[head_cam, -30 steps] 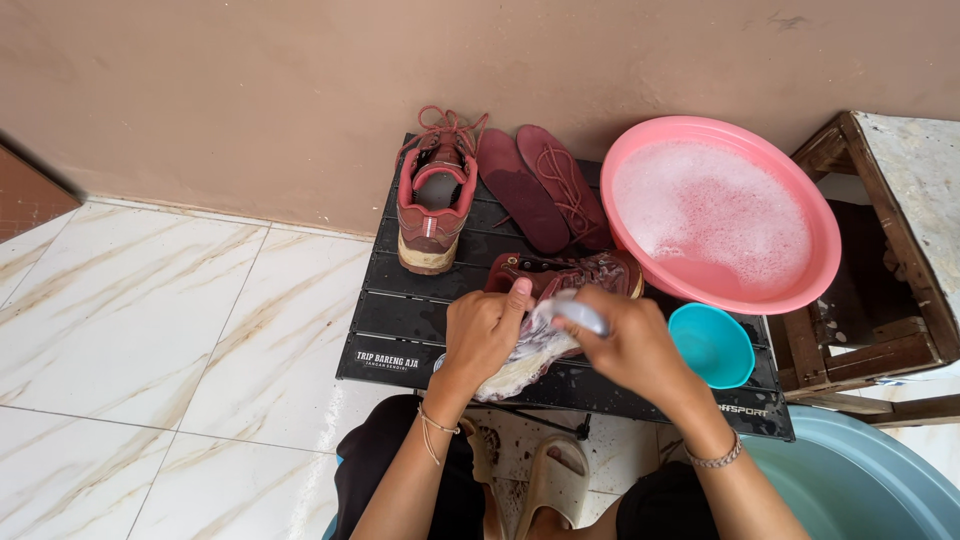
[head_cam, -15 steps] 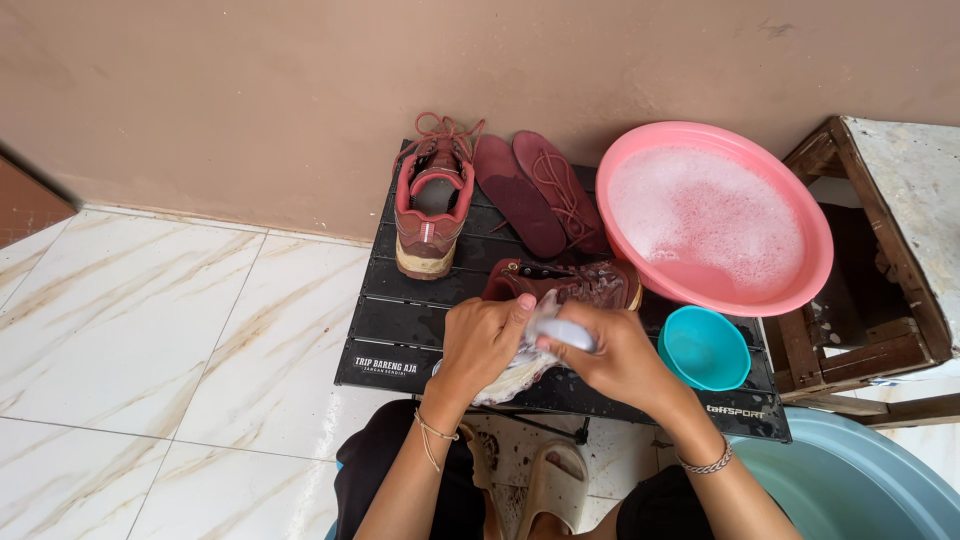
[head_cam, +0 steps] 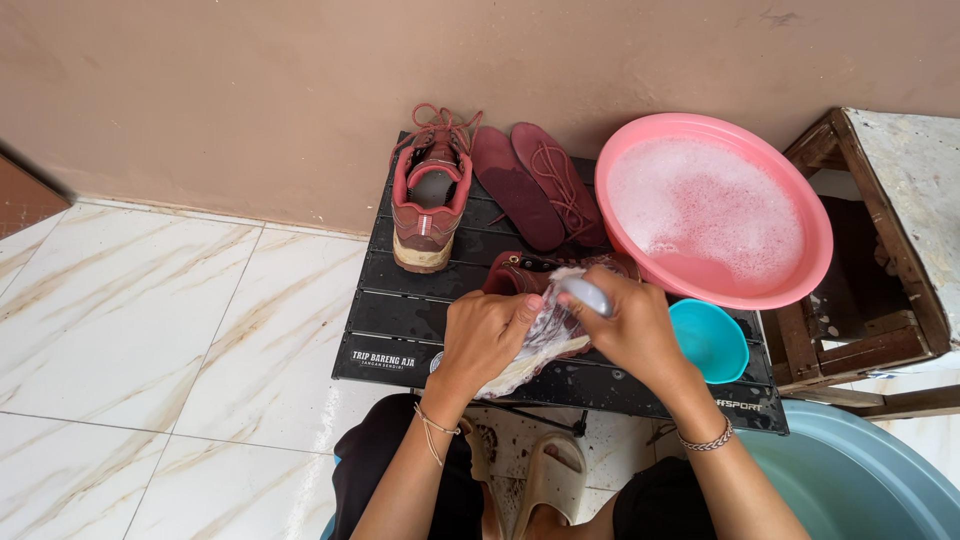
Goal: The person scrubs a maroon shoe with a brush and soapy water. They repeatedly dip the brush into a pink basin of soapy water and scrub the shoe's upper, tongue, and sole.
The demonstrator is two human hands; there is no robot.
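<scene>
Both hands [head_cam: 560, 330] hold soapy shoe [head_cam: 545, 300], sole toward person.

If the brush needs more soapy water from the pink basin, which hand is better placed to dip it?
Probably the right hand: it already holds the brush and is next to the pink basin. The left hand grips the soapy shoe, farther from the basin.

There were two red shoes: one upright shoe [head_cam: 428, 205] at the back, one soapy shoe [head_cam: 545, 300] under the hands. Two insoles [head_cam: 520, 185] lay side by side (one with laces on it). There were one pink basin [head_cam: 712, 215], one small teal bowl [head_cam: 708, 340] and one black folding table [head_cam: 400, 330].
</scene>
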